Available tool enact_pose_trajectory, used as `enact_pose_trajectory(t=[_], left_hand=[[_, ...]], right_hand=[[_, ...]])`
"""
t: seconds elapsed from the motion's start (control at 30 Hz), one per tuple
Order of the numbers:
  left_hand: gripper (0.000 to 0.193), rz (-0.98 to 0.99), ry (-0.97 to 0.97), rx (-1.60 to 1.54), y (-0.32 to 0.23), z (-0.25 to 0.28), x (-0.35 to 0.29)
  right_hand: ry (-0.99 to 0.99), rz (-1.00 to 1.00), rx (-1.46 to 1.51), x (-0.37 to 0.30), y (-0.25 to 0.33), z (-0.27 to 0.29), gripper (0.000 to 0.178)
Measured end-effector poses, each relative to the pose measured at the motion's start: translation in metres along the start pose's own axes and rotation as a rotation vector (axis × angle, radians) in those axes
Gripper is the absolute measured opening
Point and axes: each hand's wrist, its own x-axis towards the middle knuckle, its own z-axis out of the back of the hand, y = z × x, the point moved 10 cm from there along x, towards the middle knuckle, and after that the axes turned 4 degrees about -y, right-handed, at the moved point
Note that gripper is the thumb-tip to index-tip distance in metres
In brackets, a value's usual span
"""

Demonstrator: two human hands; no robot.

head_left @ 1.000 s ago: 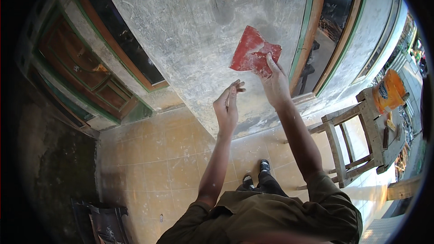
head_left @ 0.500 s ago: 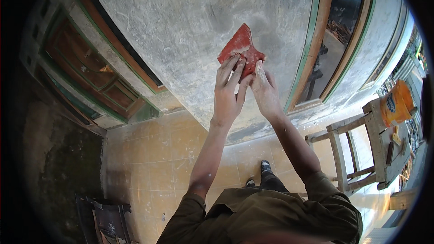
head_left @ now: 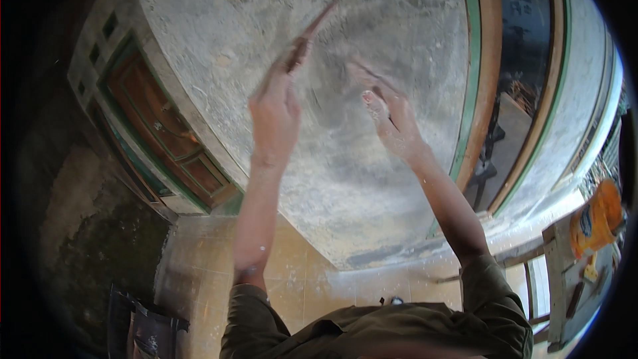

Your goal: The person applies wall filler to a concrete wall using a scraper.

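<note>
"Grey, patchy wall [head_left: 359,186] takes up most of the view, with a brown door [head_left: 156,119] off to the left and a wood-framed window [head_left: 518,53] on the right. Down at the lower right, an orange bucket [head_left: 593,219] sits on a wooden stand [head_left: 557,279]."

"Where's the red scraper [head_left: 323,16] now?"

"In the left hand [head_left: 275,112], up in front of the wall. It's turned almost edge-on, so only a thin, tilted strip of it shows."

"Weren't both hands on it?"

"Half a second ago, yes, and a second ago the right one had it alone. Since then it's passed to the left, and the two hands have come well apart."

"And the fingers?"

"Left ones are closed around the scraper's near end. The right hand [head_left: 399,125] has let go; its fingers look stretched out loosely, thumb dusted white, though they're blurred, so I wouldn't swear to how each one bends."

"Is the blade touching the wall?"

"Can't tell from this angle."
</note>
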Motion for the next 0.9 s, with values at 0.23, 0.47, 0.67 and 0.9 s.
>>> enact_pose_trajectory(t=[0.23, 0.47, 0.67, 0.9], left_hand=[[0.052, -0.322, -0.172, 0.33, 0.052, 0.023, 0.138], [0.058, -0.398, -0.041, 0.599, 0.11, -0.042, 0.166], [0.056, -0.362, -0.019, 0.637, 0.126, -0.066, 0.141], [0.046, -0.416, 0.329, 0.664, 0.099, -0.066, 0.081]], right_hand=[[-0.223, 0.423, -0.702, 0.024, -0.062, 0.074, 0.031], [-0.209, 0.474, -0.626, 0.042, -0.092, 0.072, 0.03], [-0.216, 0.477, -0.566, 0.05, -0.105, 0.063, 0.028], [-0.22, 0.473, -0.589, 0.054, -0.106, 0.061, 0.025]])
